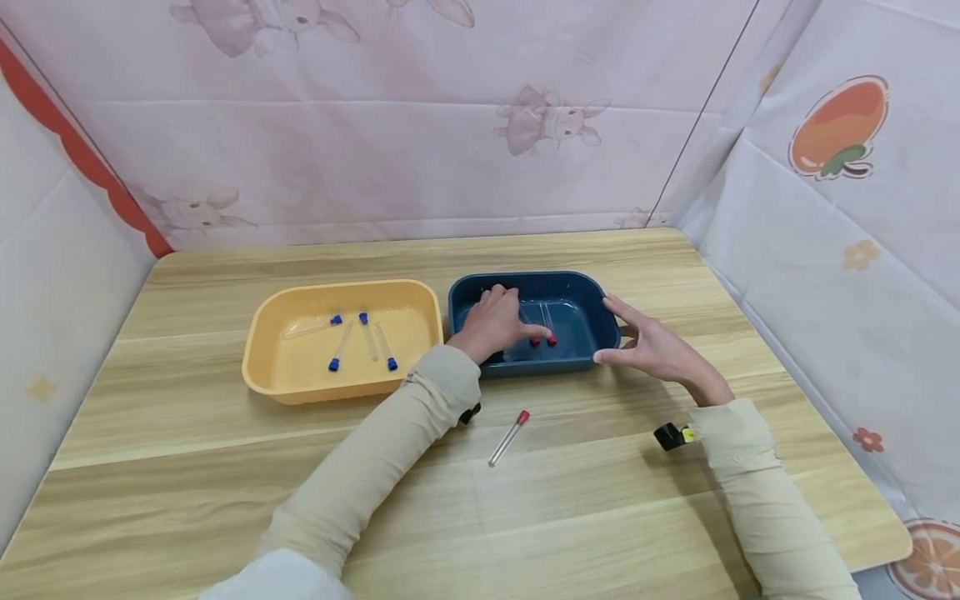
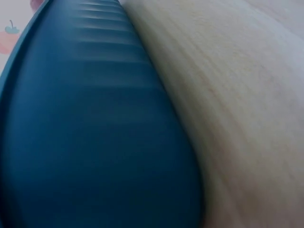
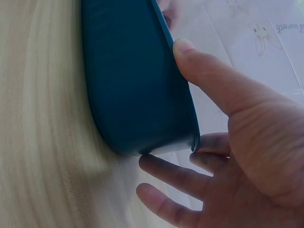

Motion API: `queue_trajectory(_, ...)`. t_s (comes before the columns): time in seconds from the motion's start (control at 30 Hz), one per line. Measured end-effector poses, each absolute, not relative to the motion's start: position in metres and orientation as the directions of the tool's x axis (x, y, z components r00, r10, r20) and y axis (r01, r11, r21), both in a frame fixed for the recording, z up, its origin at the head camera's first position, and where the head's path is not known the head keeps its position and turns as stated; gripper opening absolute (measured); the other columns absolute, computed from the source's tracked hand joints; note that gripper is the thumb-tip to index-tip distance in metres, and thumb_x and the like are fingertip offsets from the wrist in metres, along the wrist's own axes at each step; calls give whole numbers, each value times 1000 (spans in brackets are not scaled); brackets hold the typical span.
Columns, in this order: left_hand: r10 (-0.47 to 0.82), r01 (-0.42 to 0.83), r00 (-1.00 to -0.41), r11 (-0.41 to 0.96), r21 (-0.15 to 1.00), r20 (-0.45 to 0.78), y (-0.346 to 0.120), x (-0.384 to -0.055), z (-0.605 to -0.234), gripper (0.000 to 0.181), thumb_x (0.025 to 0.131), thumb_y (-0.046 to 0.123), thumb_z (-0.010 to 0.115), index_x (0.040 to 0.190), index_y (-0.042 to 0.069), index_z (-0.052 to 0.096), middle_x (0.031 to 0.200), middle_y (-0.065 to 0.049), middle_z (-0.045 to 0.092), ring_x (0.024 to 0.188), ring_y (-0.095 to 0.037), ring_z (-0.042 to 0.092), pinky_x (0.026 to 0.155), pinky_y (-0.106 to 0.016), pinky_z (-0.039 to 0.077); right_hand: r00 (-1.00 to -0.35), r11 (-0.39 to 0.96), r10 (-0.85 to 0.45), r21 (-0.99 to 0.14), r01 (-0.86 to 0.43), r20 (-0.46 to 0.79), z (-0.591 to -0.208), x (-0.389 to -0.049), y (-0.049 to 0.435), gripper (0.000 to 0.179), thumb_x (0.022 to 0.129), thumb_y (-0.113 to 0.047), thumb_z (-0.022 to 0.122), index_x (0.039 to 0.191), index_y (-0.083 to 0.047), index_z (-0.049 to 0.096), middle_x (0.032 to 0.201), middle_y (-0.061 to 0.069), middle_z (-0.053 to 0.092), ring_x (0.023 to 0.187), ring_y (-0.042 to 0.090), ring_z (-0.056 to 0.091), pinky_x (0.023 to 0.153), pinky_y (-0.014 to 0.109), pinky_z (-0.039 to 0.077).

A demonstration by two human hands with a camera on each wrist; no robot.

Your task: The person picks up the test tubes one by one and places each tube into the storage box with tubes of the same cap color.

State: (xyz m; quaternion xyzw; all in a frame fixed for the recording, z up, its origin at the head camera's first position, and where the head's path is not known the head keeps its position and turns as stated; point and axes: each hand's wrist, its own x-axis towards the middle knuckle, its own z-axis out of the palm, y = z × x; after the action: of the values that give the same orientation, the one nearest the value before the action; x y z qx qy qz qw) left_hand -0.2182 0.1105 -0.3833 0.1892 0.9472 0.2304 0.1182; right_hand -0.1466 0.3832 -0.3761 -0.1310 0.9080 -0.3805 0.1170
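My left hand reaches down into the left part of a dark blue tray. Its thumb is spread out to the right, beside red-capped clear tubes on the tray floor; the undersides of its fingers are hidden. My right hand holds the tray's right end, thumb on the near side and fingers around the far corner. In the right wrist view, the thumb presses the rim and the fingers curve about the end wall. The left wrist view shows only the tray's outer wall and the tabletop.
Left of the blue tray stands a yellow tray with several blue-capped clear tubes inside. One red-capped tube lies on the wooden table in front of the blue tray. Printed cloth walls border the back and sides.
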Motion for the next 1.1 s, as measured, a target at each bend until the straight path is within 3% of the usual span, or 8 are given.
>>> queue_trajectory(0.4,404,280,-906,797,535,-127,99,-208,-364,89,93,59,69,158,6,40,155,-14,43,139,-29,42,113,-44,41,-941,698,-320,-699,-155,-112,-377,-145,382,99,93,-31,80,166,-7,17,171,14,15,127,37,59,95,43,55)
queue_trajectory(0.87,493,352,-868,689,633,-54,80,-184,-339,83,97,53,69,160,10,37,157,-11,40,142,-27,39,115,-47,38,-937,685,-332,-710,-165,-103,-376,-144,381,99,92,-29,81,165,-5,17,171,15,15,127,38,58,96,44,54)
queue_trajectory(1.1,568,456,-822,626,633,30,66,-168,-330,77,98,46,70,159,11,40,154,-9,43,136,-23,44,113,-43,42,-938,692,-334,-701,-174,-97,-376,-144,382,99,93,-30,81,165,-4,18,171,17,15,126,38,59,94,40,55)
